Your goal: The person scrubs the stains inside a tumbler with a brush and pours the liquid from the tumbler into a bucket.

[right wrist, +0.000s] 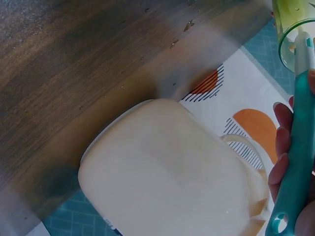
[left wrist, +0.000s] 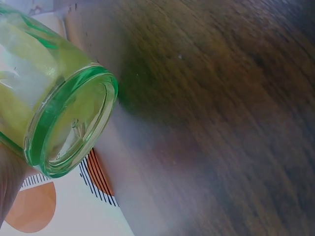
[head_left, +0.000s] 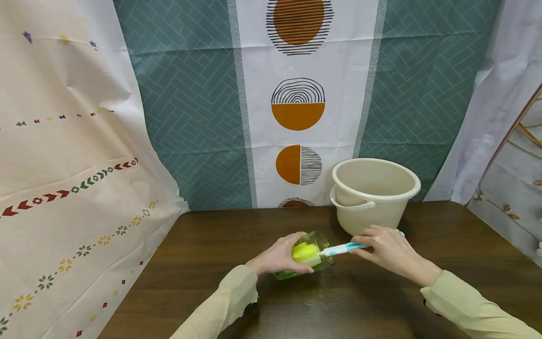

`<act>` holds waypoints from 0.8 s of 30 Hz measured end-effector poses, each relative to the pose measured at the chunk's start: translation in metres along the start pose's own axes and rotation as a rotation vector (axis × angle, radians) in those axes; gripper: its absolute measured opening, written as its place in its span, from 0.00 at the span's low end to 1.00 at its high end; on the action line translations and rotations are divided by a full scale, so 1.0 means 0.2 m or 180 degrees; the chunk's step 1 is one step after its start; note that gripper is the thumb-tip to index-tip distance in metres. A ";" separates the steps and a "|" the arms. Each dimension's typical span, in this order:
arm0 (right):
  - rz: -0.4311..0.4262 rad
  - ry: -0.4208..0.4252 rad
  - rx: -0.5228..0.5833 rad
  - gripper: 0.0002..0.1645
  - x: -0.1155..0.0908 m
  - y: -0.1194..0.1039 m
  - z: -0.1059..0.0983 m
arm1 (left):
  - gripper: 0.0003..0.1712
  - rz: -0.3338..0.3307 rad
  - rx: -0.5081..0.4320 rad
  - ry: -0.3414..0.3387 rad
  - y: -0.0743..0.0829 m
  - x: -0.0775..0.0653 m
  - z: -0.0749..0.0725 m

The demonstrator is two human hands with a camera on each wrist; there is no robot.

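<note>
Tilted on its side above the table, a green-tinted drinking glass (head_left: 315, 238) is gripped by my left hand (head_left: 279, 254), its mouth toward the right. The thick glass base (left wrist: 74, 123) fills the left of the left wrist view. Inside the glass sits the yellow and white sponge head (head_left: 306, 253) of a cleaning brush. My right hand (head_left: 389, 249) holds the brush's teal and white handle (head_left: 338, 249), fingers curled round it. In the right wrist view, the handle (right wrist: 301, 137) runs up into the glass mouth.
A cream bucket (head_left: 372, 214) with its handle hanging down stands at the table's back right, just behind my right hand. Water drops (right wrist: 189, 25) dot the dark wooden table (head_left: 203, 263). Patterned cloths (head_left: 190, 103) hang at the back and sides.
</note>
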State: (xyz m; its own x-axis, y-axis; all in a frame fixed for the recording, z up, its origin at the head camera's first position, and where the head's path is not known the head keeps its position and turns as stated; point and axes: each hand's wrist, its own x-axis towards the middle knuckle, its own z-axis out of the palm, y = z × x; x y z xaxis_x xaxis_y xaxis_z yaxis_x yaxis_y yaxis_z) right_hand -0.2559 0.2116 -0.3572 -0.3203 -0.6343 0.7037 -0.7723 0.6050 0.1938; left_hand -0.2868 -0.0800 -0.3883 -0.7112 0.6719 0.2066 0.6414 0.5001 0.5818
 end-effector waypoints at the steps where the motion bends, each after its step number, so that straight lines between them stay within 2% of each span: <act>1: -0.0008 -0.0011 0.0014 0.21 0.00 0.00 0.00 | 0.47 0.0025 0.0000 0.0003 0.00 0.00 0.00; 5: -0.0049 -0.0046 0.0058 0.21 0.00 0.00 0.00 | 0.45 0.0099 0.0046 0.0017 0.00 0.00 0.00; 11: -0.0118 -0.0049 0.0129 0.14 -0.01 0.00 0.01 | 0.48 0.0068 0.0115 0.0015 -0.01 0.00 0.00; 20: -0.0178 0.0124 0.0085 0.22 0.00 0.00 0.01 | 0.51 -0.0045 0.0061 0.0023 -0.01 -0.01 0.00; 24: -0.0168 0.0219 -0.0023 0.25 0.02 -0.01 0.01 | 0.50 -0.0018 0.0025 0.0050 -0.01 -0.01 0.00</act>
State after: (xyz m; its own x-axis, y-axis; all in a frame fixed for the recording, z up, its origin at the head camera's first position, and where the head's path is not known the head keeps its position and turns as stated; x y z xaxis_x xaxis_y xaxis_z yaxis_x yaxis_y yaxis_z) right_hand -0.2569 0.2081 -0.3555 -0.2405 -0.6311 0.7375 -0.7830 0.5752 0.2368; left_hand -0.2876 -0.0824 -0.3894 -0.7193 0.6603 0.2157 0.6395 0.5082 0.5768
